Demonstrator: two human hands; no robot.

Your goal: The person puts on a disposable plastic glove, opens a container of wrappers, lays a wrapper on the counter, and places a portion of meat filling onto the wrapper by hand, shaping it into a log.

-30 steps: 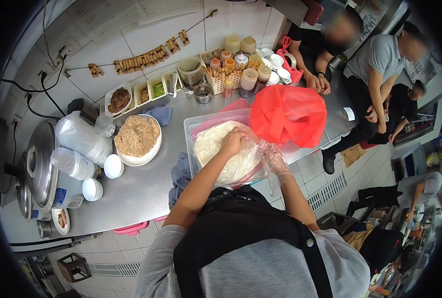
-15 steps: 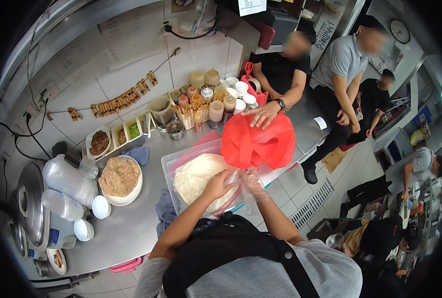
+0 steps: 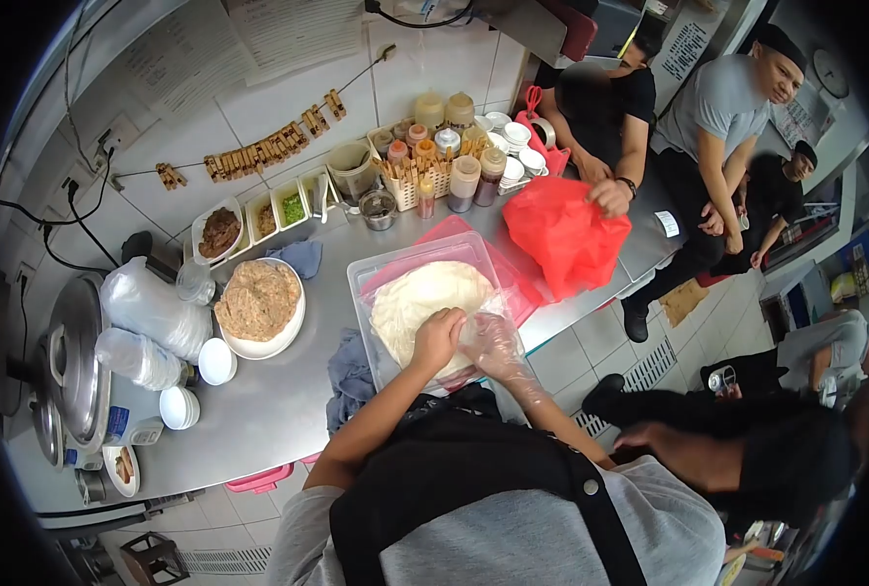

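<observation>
A mass of pale dough (image 3: pixel 420 293) lies in a clear plastic tub (image 3: pixel 361 283) in front of me. My left hand (image 3: pixel 438 339) is bare, its fingers bent together over the near part of the dough; what they hold is hidden. Close beside it on the right is my right hand (image 3: pixel 494 345), covered by a loose clear plastic glove (image 3: pixel 524 383). The crinkled plastic blurs its fingers, so their grip is unclear. Beyond the tub, a co-worker's hand (image 3: pixel 610 197) grips a red bag (image 3: pixel 561 239).
A bowl of minced meat mixture (image 3: pixel 258 303) stands left of the tub, beside a blue cloth (image 3: pixel 351 371). Sauce bottles (image 3: pixel 464 181) and topping containers (image 3: pixel 292 207) line the wall. Stacked cups (image 3: pixel 156 313) sit farther left. Someone in black (image 3: pixel 747 449) passes behind on the right.
The red bag has moved away to the right, off the tub, in the co-worker's hand. My hands have drawn closer together over the dough. A person in black has come in at right.
</observation>
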